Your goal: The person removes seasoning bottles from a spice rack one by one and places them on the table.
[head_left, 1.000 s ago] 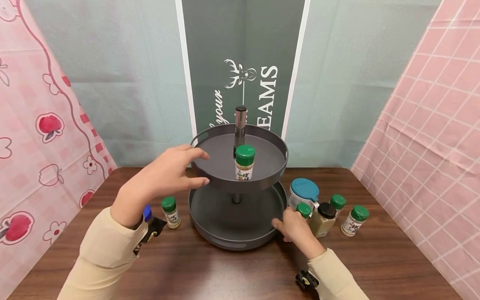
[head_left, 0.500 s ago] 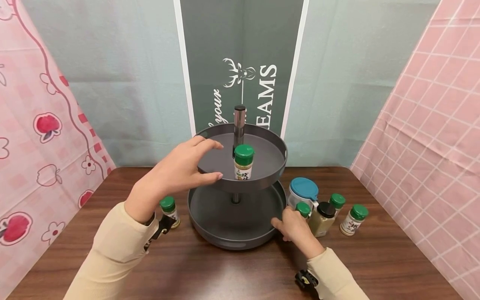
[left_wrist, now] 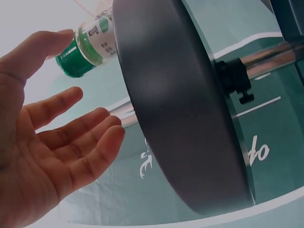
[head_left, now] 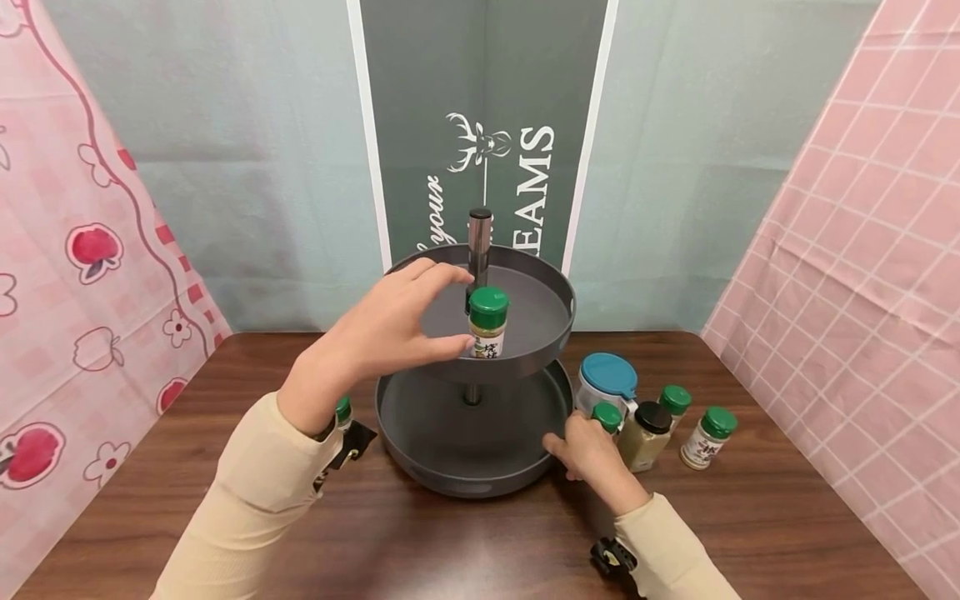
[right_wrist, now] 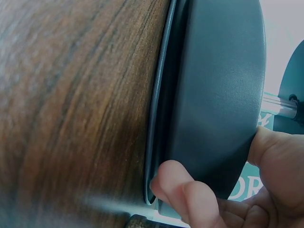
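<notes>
A spice shaker (head_left: 487, 321) with a green lid and a white label stands upright in the upper tray (head_left: 528, 362) of a dark grey two-tier turning rack. My left hand (head_left: 390, 329) is beside it, thumb and fingers spread. In the left wrist view the thumb overlaps the shaker's (left_wrist: 92, 45) green lid; whether it touches is hard to tell. The other fingers are apart from it. At the right side of the lower tray (head_left: 465, 467), my right hand (head_left: 592, 454) grips the edge. The right wrist view shows its thumb at the rim and its fingers (right_wrist: 175, 178) curled underneath.
Right of the rack stand a blue-lidded jar (head_left: 607, 375), a black-capped bottle (head_left: 643, 446) and several green-lidded shakers (head_left: 703, 446). Another green-lidded shaker (head_left: 343, 411) is mostly hidden behind my left wrist. A metal post (head_left: 480, 242) rises through both trays.
My left hand has moved right over the upper tray, from its left rim to the shaker. The right hand has kept its hold on the lower tray, and the rack has not visibly turned.
</notes>
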{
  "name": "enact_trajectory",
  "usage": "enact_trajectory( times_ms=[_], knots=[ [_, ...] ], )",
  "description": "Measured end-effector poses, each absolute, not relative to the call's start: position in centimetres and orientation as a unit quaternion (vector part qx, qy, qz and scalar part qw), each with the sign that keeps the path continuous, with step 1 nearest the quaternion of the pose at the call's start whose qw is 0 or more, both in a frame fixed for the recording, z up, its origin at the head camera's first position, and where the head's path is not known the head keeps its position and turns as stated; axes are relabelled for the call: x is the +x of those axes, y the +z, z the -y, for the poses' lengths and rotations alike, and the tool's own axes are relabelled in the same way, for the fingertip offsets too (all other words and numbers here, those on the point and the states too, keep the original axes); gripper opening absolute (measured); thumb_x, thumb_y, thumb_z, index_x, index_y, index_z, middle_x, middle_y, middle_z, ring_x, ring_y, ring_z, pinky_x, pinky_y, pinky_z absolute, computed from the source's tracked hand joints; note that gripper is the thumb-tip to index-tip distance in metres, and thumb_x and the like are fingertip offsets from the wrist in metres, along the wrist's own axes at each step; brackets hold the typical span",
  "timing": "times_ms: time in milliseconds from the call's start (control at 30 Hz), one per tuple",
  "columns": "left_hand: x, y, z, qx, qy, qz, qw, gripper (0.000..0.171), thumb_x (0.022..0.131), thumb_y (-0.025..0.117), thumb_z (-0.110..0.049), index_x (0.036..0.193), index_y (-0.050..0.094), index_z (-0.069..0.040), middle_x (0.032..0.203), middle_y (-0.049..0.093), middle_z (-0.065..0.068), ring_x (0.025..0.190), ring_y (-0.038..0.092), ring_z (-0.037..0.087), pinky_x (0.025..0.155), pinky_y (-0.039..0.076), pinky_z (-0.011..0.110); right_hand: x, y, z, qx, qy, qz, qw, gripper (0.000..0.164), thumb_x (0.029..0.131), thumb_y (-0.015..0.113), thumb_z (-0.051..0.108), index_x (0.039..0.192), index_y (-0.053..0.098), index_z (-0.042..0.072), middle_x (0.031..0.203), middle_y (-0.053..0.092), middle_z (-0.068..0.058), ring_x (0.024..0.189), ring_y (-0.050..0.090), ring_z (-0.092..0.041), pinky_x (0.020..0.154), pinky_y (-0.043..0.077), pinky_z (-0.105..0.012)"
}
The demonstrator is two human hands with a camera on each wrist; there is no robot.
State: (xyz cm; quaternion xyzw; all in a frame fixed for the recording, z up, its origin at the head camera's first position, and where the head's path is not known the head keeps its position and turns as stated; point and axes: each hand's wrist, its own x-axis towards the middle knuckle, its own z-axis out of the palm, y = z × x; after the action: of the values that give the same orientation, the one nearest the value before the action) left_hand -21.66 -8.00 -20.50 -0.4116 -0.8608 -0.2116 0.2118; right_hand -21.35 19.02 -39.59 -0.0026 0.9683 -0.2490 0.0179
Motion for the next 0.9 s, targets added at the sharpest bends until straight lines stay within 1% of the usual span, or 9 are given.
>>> enact_trajectory(
  times_ms=[100, 233, 333, 433, 567, 667, 733, 900],
  knots=[
    [-21.8, -20.5, 7.5, -0.424, -0.222, 0.849, 0.226, 0.055, 0.073, 0.071, -0.033, 0.119, 0.053, -0.007, 0.113, 0.054, 0.006, 0.104, 0.047, 0.016, 0.087, 0.044, 0.041, -21.4, -39.5, -19.1, 0.001, -0.251, -0.968, 0.02, 0.037, 0.078, 0.056, 0.023, 0.091, 0.048, -0.011, 0.049, 0.053, -0.008, 0.037, 0.05, -0.014, 0.043, 0.044, -0.031],
    [-21.9, -20.7, 6.8, -0.44, -0.232, 0.833, 0.242, 0.055, 0.073, 0.071, -0.032, 0.121, 0.053, -0.012, 0.11, 0.053, 0.006, 0.1, 0.046, 0.014, 0.083, 0.045, 0.04, -21.4, -39.5, -19.1, 0.004, -0.253, -0.967, 0.024, 0.037, 0.079, 0.056, 0.023, 0.092, 0.048, -0.011, 0.048, 0.053, -0.008, 0.037, 0.05, -0.014, 0.043, 0.044, -0.031],
    [-21.9, -21.0, 6.2, -0.451, -0.239, 0.826, 0.24, 0.055, 0.074, 0.07, -0.032, 0.123, 0.053, -0.016, 0.111, 0.049, 0.007, 0.098, 0.046, 0.014, 0.079, 0.047, 0.038, -21.4, -39.5, -19.1, 0.005, -0.251, -0.968, 0.025, 0.037, 0.079, 0.056, 0.023, 0.092, 0.048, -0.011, 0.048, 0.053, -0.008, 0.037, 0.05, -0.014, 0.043, 0.044, -0.032],
    [-21.9, -21.4, 5.7, -0.461, -0.245, 0.82, 0.234, 0.053, 0.075, 0.07, -0.031, 0.123, 0.054, -0.017, 0.115, 0.047, 0.011, 0.099, 0.046, 0.016, 0.076, 0.048, 0.038, -21.3, -39.5, -19.1, 0.004, -0.251, -0.968, 0.025, 0.038, 0.079, 0.056, 0.023, 0.093, 0.048, -0.011, 0.047, 0.053, -0.008, 0.037, 0.05, -0.015, 0.044, 0.044, -0.032],
    [-22.1, -21.8, 5.1, -0.471, -0.25, 0.813, 0.233, 0.048, 0.075, 0.07, -0.027, 0.12, 0.056, -0.016, 0.117, 0.045, 0.014, 0.099, 0.048, 0.017, 0.073, 0.048, 0.036, -21.4, -39.5, -19.1, 0.002, -0.25, -0.968, 0.022, 0.037, 0.079, 0.056, 0.023, 0.093, 0.049, -0.011, 0.046, 0.052, -0.008, 0.037, 0.05, -0.014, 0.044, 0.044, -0.032],
    [-22.1, -21.9, 4.7, -0.478, -0.253, 0.808, 0.235, 0.042, 0.076, 0.068, -0.021, 0.117, 0.058, -0.015, 0.113, 0.047, 0.012, 0.089, 0.048, 0.013, 0.066, 0.046, 0.031, -21.4, -39.5, -19.1, 0.002, -0.25, -0.968, 0.021, 0.036, 0.078, 0.056, 0.023, 0.092, 0.049, -0.01, 0.047, 0.052, -0.007, 0.036, 0.05, -0.014, 0.044, 0.044, -0.032],
    [-22.2, -22.0, 4.5, -0.485, -0.255, 0.803, 0.235, 0.039, 0.077, 0.065, -0.016, 0.115, 0.059, -0.013, 0.11, 0.048, 0.01, 0.084, 0.048, 0.01, 0.063, 0.046, 0.028, -21.4, -39.5, -19.1, 0.003, -0.25, -0.968, 0.02, 0.036, 0.078, 0.056, 0.023, 0.092, 0.049, -0.01, 0.047, 0.052, -0.008, 0.037, 0.05, -0.014, 0.044, 0.044, -0.032],
    [-22.3, -22.2, 4.1, -0.498, -0.258, 0.79, 0.248, 0.032, 0.076, 0.06, -0.005, 0.109, 0.06, -0.008, 0.103, 0.05, 0.009, 0.077, 0.048, 0.008, 0.066, 0.047, 0.026, -21.4, -39.5, -19.2, 0.004, -0.253, -0.967, 0.023, 0.039, 0.079, 0.056, 0.023, 0.094, 0.048, -0.012, 0.049, 0.053, -0.008, 0.037, 0.05, -0.014, 0.044, 0.045, -0.032]
  ],
)
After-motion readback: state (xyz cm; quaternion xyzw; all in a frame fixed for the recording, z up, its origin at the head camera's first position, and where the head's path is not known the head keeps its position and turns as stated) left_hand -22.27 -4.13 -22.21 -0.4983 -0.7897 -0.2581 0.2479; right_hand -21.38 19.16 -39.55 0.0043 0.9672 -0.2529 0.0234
